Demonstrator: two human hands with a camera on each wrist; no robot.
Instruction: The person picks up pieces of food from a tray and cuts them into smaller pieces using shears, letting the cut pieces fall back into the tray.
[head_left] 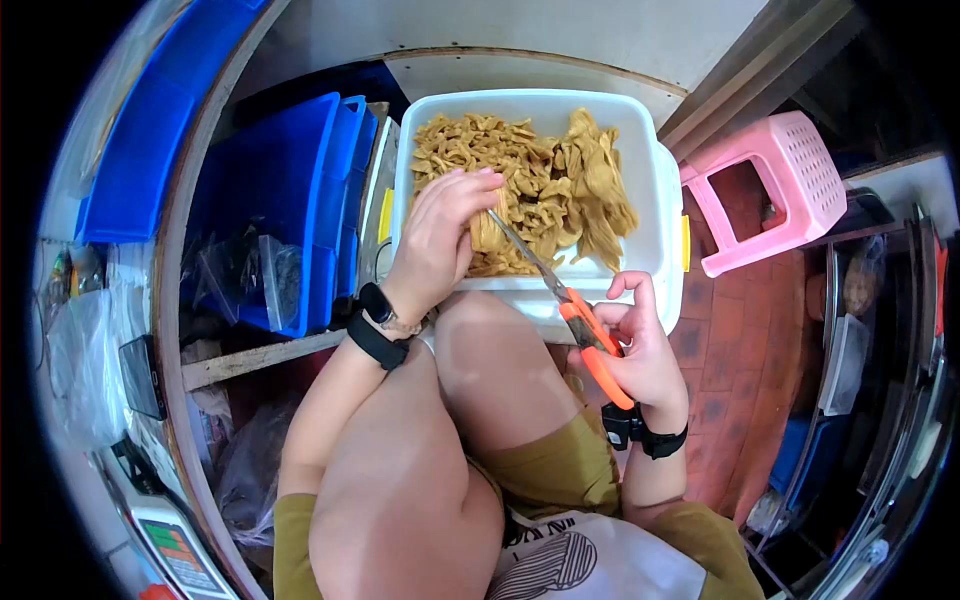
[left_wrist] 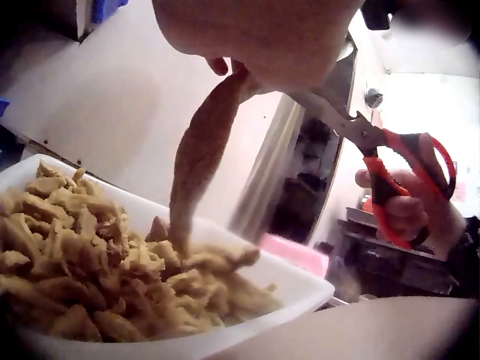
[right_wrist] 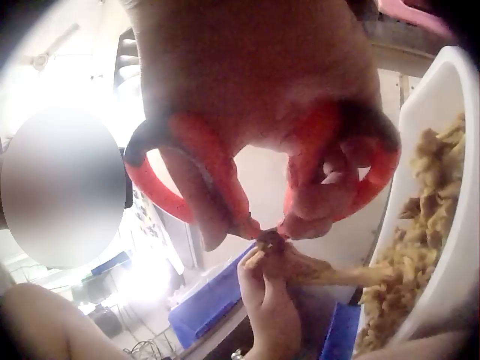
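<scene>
My left hand (head_left: 437, 235) is over a white plastic tub (head_left: 645, 165), pinching a long, limp, tan strip of food (left_wrist: 201, 150). The strip hangs from my fingers down to the pile in the tub. Orange-and-black scissors (head_left: 582, 322) are in my right hand (head_left: 643, 350), at the tub's near right corner. Fingers and thumb pass through the handle loops, which stand spread apart in the right wrist view. The blades point toward the strip, their tips right by my left fingers. Short cut tan pieces (head_left: 470, 145) heap at left in the tub; longer strips (head_left: 595, 190) lie at right.
Blue plastic bins (head_left: 270, 200) stand on a shelf left of the tub. A pink stool (head_left: 790, 185) is on the right over the red tiled floor (head_left: 715, 340). My bare knees (head_left: 510, 360) are close to the tub's near edge. A wire rack (head_left: 850, 330) stands far right.
</scene>
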